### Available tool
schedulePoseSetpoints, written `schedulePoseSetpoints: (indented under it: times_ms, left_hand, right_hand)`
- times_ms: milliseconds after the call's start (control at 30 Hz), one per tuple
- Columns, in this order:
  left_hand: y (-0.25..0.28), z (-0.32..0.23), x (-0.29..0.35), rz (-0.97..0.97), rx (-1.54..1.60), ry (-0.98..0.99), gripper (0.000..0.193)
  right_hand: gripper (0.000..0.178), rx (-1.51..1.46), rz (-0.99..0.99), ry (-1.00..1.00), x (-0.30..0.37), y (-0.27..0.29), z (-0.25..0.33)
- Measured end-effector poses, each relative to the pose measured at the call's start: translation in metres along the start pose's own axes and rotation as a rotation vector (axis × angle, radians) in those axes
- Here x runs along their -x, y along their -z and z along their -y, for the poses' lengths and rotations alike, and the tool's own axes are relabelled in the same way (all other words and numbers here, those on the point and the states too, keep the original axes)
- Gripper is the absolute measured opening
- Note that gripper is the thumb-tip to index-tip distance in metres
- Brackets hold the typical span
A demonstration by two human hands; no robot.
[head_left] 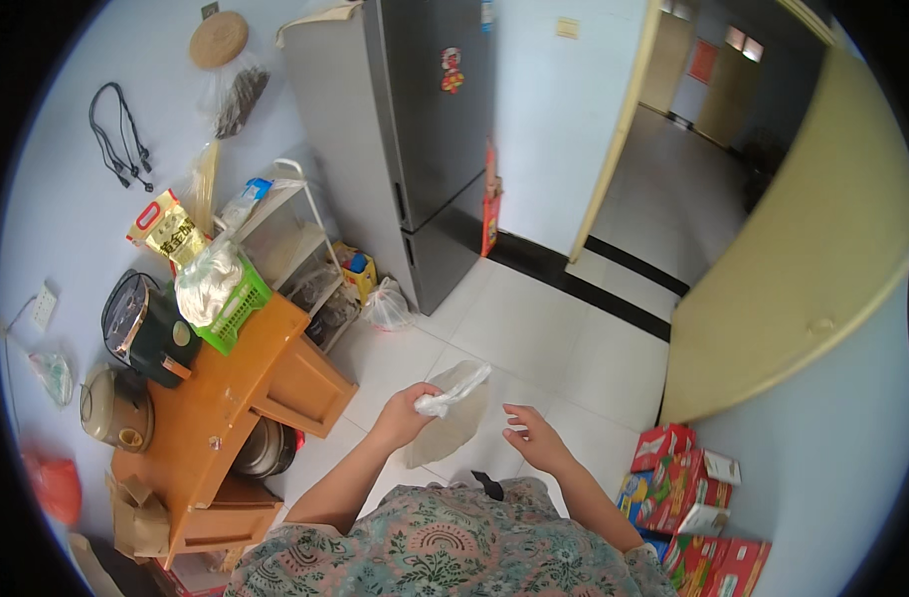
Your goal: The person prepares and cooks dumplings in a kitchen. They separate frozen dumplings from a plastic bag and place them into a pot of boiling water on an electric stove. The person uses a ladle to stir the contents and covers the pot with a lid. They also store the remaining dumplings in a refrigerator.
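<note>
My left hand is closed around the gathered top of a thin, see-through plastic bag. The bag hangs down in front of my body, and the white floor tiles show through it. To the right of the bag, apart from it, my right hand is held with its fingers spread and nothing in them.
On the left, a wooden cabinet carries a green basket and a dark rice cooker. A grey fridge and white rack stand beyond. Red boxes are stacked right, near a yellow door.
</note>
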State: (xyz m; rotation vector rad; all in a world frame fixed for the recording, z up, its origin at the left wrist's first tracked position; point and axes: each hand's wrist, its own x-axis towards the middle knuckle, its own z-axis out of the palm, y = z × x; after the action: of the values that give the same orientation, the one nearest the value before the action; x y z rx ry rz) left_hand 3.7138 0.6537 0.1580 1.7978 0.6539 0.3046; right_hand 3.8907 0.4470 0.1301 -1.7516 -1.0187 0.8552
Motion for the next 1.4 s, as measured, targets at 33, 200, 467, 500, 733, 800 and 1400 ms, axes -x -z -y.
schedulePoseSetpoints:
  times_ms: [33,200,467,500,733,800,1400]
  left_hand:
    - [0.006,0.001,-0.021,-0.025,-0.016,0.004,0.024]
    - [0.035,0.015,-0.109,-0.19,-0.086,0.085,0.027]
    - [0.065,0.051,-0.197,-0.511,-0.133,0.241,0.034]
    - [0.069,0.053,-0.21,-0.551,-0.139,0.27,0.035]
    - [0.101,0.097,-0.271,-0.741,-0.09,0.473,0.038]
    - [0.11,0.117,-0.283,-0.754,-0.074,0.508,0.039]
    - [0.081,0.147,-0.392,-0.847,0.003,0.649,0.034]
  right_hand:
    - [0.042,-0.009,0.0,-0.009,-0.024,0.007,-0.003]
    - [0.037,0.089,0.071,-0.024,-0.158,0.038,-0.032]
    - [0.03,0.412,0.317,0.36,-0.398,0.041,-0.013]
    - [0.03,0.43,0.363,0.405,-0.421,0.034,-0.011]
    - [0.028,0.82,0.578,0.54,-0.588,-0.026,-0.052]
    - [0.029,0.983,0.663,0.599,-0.634,-0.044,-0.065]
    - [0.04,2.221,0.875,1.209,-0.826,-0.144,-0.207]
